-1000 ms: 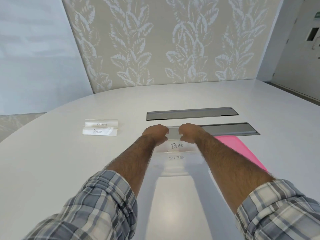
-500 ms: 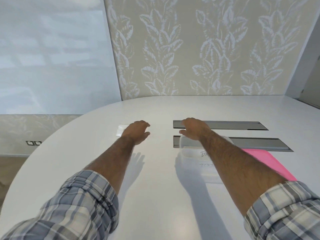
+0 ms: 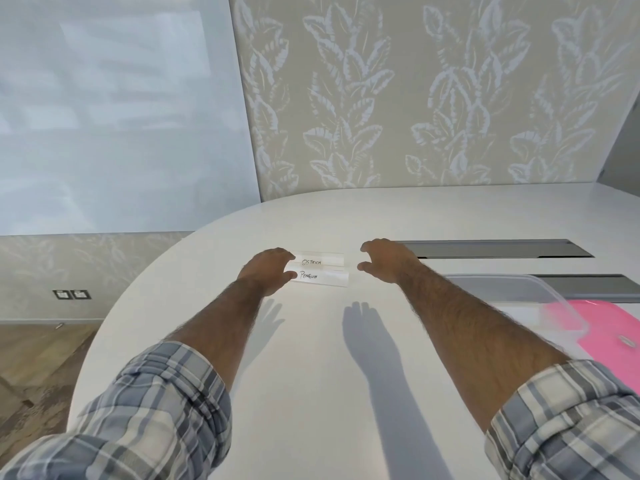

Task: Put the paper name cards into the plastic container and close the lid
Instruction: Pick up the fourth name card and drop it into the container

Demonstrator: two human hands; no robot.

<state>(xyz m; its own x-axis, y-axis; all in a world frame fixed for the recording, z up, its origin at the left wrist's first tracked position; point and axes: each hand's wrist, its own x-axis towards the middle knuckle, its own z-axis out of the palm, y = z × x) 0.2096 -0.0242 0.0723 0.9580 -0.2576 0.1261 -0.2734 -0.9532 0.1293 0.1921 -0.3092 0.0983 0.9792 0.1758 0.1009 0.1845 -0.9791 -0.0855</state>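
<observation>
The left hand [image 3: 268, 273] lies at the left ends of two paper name cards [image 3: 322, 269] on the white table [image 3: 311, 393], its fingers curled over the end of the far card and its thumb against the end of the near one, so it touches both, though whether it grips them cannot be told. The right hand [image 3: 386, 259] hovers just beside the cards' right ends, fingers and thumb spread apart and holding nothing. The far card reads "Ostrich" and the near one "Penguin"; they lie side by side, close together. To the right, partly behind the right forearm, stands the clear plastic container [image 3: 540, 289] with no lid on it, well apart from the cards. The pink lid [image 3: 609, 327] lies flat on the table just beyond the container's right side. Two grey slots [image 3: 502, 249] are set into the tabletop behind the container. Plaid sleeves [image 3: 156, 410] are rolled up on both forearms.
</observation>
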